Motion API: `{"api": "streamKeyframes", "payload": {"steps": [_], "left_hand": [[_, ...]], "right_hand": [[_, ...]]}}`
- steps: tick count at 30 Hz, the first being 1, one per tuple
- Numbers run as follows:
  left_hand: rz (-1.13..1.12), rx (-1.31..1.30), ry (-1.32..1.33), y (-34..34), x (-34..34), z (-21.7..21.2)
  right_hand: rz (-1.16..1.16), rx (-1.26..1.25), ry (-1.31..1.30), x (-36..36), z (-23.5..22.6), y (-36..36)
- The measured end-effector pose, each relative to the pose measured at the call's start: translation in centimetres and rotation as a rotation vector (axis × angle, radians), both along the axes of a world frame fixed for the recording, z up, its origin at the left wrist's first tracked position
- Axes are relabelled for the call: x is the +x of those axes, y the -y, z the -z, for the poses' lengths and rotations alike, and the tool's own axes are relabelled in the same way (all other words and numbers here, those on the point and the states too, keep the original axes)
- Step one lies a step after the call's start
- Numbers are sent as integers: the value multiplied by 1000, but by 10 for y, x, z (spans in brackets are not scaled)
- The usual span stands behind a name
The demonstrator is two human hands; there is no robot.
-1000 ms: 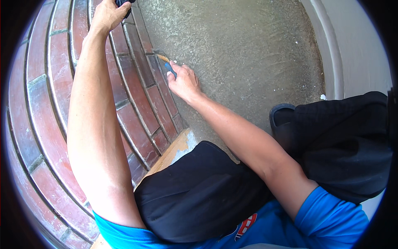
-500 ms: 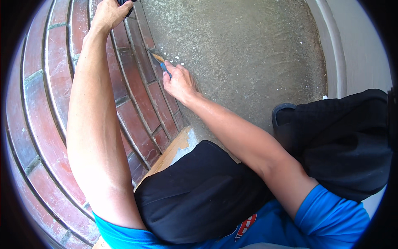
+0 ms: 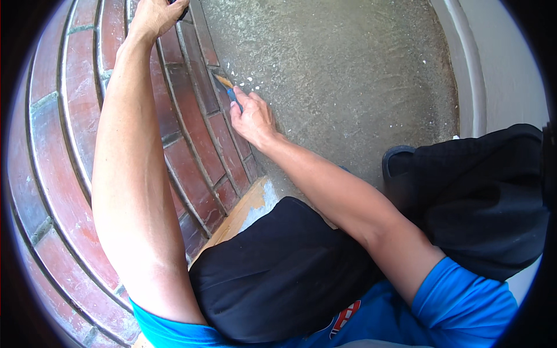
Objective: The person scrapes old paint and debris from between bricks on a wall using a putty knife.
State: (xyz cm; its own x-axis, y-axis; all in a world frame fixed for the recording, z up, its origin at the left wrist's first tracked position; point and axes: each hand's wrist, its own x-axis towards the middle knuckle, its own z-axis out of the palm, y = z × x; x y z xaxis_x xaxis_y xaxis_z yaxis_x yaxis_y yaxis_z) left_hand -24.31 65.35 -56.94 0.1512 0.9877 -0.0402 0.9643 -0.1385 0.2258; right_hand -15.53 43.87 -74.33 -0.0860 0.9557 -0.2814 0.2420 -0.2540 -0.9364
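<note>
My right hand (image 3: 253,118) grips a small scraper (image 3: 228,88) with a blue handle and a thin blade. The blade tip rests at the foot of the red brick wall (image 3: 69,116), where it meets the grey concrete floor (image 3: 336,64). White flecks (image 3: 246,78) lie on the concrete just beside the blade. My left hand (image 3: 154,16) reaches up along the wall at the top edge of the view, closed on a small dark object that is mostly cut off. My knees in black trousers (image 3: 278,278) fill the lower middle.
A wooden board (image 3: 246,209) lies on the floor by my knee at the wall's base. A dark shoe (image 3: 397,162) shows on the right. A pale raised kerb (image 3: 464,69) borders the concrete at the far right.
My right hand has slid the scraper farther up along the base of the wall, and more white flecks lie on the concrete. My left hand has stayed in place.
</note>
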Motion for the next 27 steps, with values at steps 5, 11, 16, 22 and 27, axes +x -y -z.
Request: {"api": "streamKeyframes", "payload": {"steps": [5,11,16,22,27], "left_hand": [[-14,17,-35,7,-6,-2],[30,12,3,1,12,-2],[28,10,-94,4,4,-1],[11,26,-11,4,-3,1],[12,18,-45,5,5,2]], "right_hand": [[42,-43,-47,4,-5,16],[54,-18,-49,-2,-10,-14],[32,-35,-28,0,-14,-29],[30,-56,-30,10,-2,8],[-13,-31,-8,3,-3,-4]]}}
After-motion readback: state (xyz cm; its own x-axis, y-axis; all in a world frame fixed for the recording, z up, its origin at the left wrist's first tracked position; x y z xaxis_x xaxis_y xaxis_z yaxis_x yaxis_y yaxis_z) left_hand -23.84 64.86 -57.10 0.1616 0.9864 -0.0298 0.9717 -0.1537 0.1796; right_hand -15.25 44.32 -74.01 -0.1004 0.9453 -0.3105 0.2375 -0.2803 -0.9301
